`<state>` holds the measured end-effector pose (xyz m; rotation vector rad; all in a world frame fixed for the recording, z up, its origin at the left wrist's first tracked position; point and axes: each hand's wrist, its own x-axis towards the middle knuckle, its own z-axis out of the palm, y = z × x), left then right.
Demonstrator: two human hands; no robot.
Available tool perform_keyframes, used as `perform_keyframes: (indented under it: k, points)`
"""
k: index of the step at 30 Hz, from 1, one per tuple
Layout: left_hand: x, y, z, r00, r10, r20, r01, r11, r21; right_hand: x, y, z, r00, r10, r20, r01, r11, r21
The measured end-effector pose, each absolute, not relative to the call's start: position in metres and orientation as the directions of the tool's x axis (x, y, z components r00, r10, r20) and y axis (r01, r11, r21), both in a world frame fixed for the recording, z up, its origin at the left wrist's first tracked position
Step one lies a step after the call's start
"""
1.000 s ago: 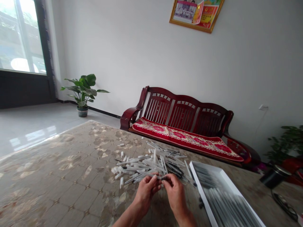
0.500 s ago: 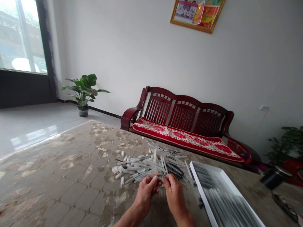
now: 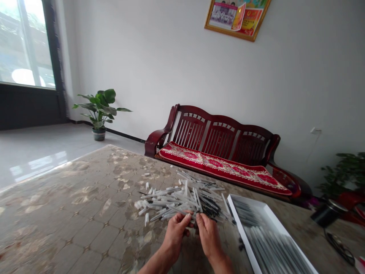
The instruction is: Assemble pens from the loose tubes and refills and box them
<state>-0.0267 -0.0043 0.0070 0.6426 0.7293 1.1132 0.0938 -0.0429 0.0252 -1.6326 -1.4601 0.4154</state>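
A heap of white pen barrels, caps and dark refills point(image 3: 182, 196) lies on the patterned table point(image 3: 85, 205). My left hand point(image 3: 177, 231) and my right hand point(image 3: 207, 234) meet just in front of the heap, fingers pinched together around a slim pen part point(image 3: 194, 217) held between them. Which piece it is stays too small to tell. To the right of my right hand sits a white tray point(image 3: 242, 228) holding several assembled pens laid side by side.
A dark red wooden bench point(image 3: 222, 152) with a red cushion stands behind the table. A potted plant point(image 3: 99, 110) is on the floor at the left. A black jar point(image 3: 325, 213) and eyeglasses point(image 3: 339, 247) lie on the table's right end.
Both hands have closed in on each other slightly; the piece between them looks shorter. The heap and tray have not moved.
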Motion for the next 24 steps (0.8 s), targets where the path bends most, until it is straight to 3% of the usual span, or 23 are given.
perform_keyframes:
  k: [6, 11, 16, 24]
  points:
    - [-0.026, -0.0019, 0.0037, 0.249, 0.946, -0.206, -0.527, 0.311, 0.791, 0.0937, -0.0432, 0.0241, 0.268, 0.91, 0.315, 0.586, 0.106, -0.803]
    - [-0.0248, -0.0032, 0.0046, 0.249, 0.949, -0.195, -0.515, 0.3, 0.803, 0.0939, -0.0435, 0.023, 0.292, 0.93, 0.222, 0.542, 0.031, -0.84]
    - [-0.025, -0.0047, 0.0074, 0.253, 0.945, -0.209, -0.515, 0.314, 0.798, 0.0946, -0.0442, 0.0239, 0.283, 0.896, 0.343, 0.573, 0.129, -0.81]
    - [-0.0249, -0.0041, 0.0057, 0.249, 0.948, -0.199, -0.502, 0.303, 0.81, 0.0944, -0.046, 0.0241, 0.272, 0.904, 0.331, 0.6, 0.109, -0.792]
